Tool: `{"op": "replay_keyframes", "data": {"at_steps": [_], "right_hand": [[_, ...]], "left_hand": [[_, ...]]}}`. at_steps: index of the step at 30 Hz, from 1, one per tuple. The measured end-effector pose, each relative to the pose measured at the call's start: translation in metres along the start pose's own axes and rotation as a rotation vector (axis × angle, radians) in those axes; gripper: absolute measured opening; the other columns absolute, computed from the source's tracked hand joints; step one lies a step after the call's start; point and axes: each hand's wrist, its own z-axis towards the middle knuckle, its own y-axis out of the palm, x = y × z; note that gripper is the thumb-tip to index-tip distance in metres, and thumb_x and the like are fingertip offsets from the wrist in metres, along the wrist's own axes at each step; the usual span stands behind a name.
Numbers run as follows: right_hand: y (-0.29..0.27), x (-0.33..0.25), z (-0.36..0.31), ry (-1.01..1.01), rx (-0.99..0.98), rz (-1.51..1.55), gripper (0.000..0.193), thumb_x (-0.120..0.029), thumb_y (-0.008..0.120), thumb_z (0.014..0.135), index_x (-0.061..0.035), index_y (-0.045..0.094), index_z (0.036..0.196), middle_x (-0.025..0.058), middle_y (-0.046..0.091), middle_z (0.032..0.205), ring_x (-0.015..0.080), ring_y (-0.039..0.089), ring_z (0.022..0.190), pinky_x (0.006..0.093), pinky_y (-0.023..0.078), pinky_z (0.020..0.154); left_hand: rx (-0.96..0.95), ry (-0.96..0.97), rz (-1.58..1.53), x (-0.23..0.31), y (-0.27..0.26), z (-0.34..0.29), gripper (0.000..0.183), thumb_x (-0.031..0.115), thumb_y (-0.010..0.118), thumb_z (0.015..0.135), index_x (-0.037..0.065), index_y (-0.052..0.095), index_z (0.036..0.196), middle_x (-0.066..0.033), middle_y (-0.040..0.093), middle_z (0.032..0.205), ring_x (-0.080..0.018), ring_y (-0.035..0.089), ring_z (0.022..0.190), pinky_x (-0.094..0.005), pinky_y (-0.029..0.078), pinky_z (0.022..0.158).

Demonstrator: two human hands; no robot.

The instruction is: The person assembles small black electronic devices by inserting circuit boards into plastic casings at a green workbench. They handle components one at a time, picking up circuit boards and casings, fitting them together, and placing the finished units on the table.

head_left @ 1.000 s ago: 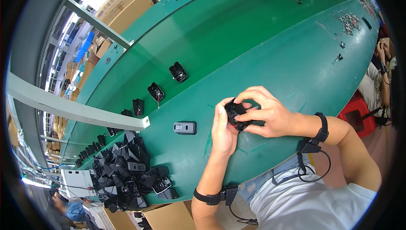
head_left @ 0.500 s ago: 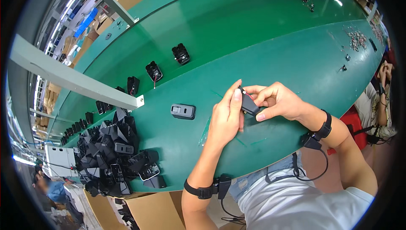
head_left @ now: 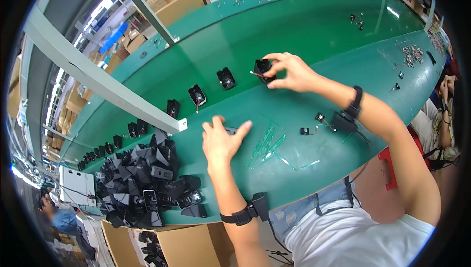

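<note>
My right hand (head_left: 294, 74) pinches a small black plastic housing (head_left: 263, 65) at the far side of the bench, on the brighter green strip. A thin red-and-white wire sticks out of that housing. Closer to me, my left hand (head_left: 222, 143) reaches over a grey-black housing (head_left: 230, 130), with thumb and fingers spread. The hand hides most of this piece, and whether it touches it is unclear. To the left of the right hand's housing stand more open black housings, such as one (head_left: 226, 78) and another with a wire (head_left: 197, 95).
A heap of black housings (head_left: 137, 169) covers the bench's left end. Thin clear-green strips (head_left: 267, 146) and two small wired parts (head_left: 306, 131) lie before me. A grey metal post (head_left: 108, 80) crosses at left. Small metal parts (head_left: 411, 55) are scattered far right.
My right hand has carried the black housing away from me to the far strip. My left hand has let go of it and moved left over the grey-black housing.
</note>
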Motion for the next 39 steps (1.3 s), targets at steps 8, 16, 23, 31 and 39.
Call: {"op": "replay_keyframes", "data": {"at_steps": [8, 16, 23, 31, 39], "right_hand": [[0.037, 0.056, 0.044, 0.139, -0.199, -0.333, 0.031, -0.033, 0.079, 0.078, -0.0161, 0.076, 0.104, 0.0125, 0.047, 0.146, 0.0373, 0.042, 0.132, 0.0515, 0.04, 0.106], [-0.033, 0.011, -0.013, -0.009, -0.277, -0.063, 0.036, -0.022, 0.07, 0.083, -0.0081, 0.068, 0.116, 0.0157, 0.056, 0.132, 0.0306, 0.057, 0.117, 0.0434, 0.047, 0.1], [-0.047, -0.057, -0.11, -0.155, -0.555, 0.016, 0.045, -0.014, 0.074, 0.079, -0.0131, 0.063, 0.123, 0.0088, 0.059, 0.12, 0.0293, 0.061, 0.108, 0.0403, 0.053, 0.09], [-0.025, -0.046, -0.098, -0.075, -0.231, 0.211, 0.026, -0.008, 0.058, 0.094, -0.0107, 0.066, 0.119, 0.0099, 0.061, 0.097, 0.0232, 0.067, 0.077, 0.0355, 0.056, 0.067], [-0.023, -0.048, -0.104, 0.378, -0.108, 1.013, 0.025, -0.01, 0.051, 0.1, -0.0032, 0.066, 0.119, 0.0084, 0.064, 0.109, 0.0104, 0.064, 0.071, 0.0239, 0.054, 0.058]], "left_hand": [[-0.181, 0.027, 0.077, 0.015, 0.004, 0.002, 0.058, 0.04, 0.083, 0.072, 0.006, 0.061, 0.113, -0.0161, 0.057, 0.116, -0.0362, 0.059, 0.108, -0.0468, 0.053, 0.089], [0.098, 0.209, -0.126, 0.025, 0.019, -0.001, 0.045, 0.038, 0.073, 0.085, 0.002, 0.06, 0.107, -0.0191, 0.063, 0.104, -0.0361, 0.063, 0.099, -0.0481, 0.052, 0.082], [-0.145, 0.165, -0.98, 0.055, 0.025, -0.01, 0.037, 0.035, 0.05, 0.102, 0.006, 0.057, 0.124, -0.0121, 0.07, 0.088, -0.0134, 0.062, 0.061, -0.0289, 0.047, 0.056], [-0.432, -0.04, -1.438, 0.055, 0.031, -0.008, 0.043, 0.035, 0.04, 0.105, 0.004, 0.051, 0.133, -0.0122, 0.065, 0.093, -0.0161, 0.059, 0.056, -0.0244, 0.042, 0.043], [-0.712, 0.155, -1.507, 0.067, 0.026, -0.019, 0.078, 0.018, 0.07, 0.083, 0.003, 0.032, 0.149, -0.0142, 0.057, 0.11, -0.0198, 0.06, 0.073, -0.0281, 0.047, 0.059]]}}
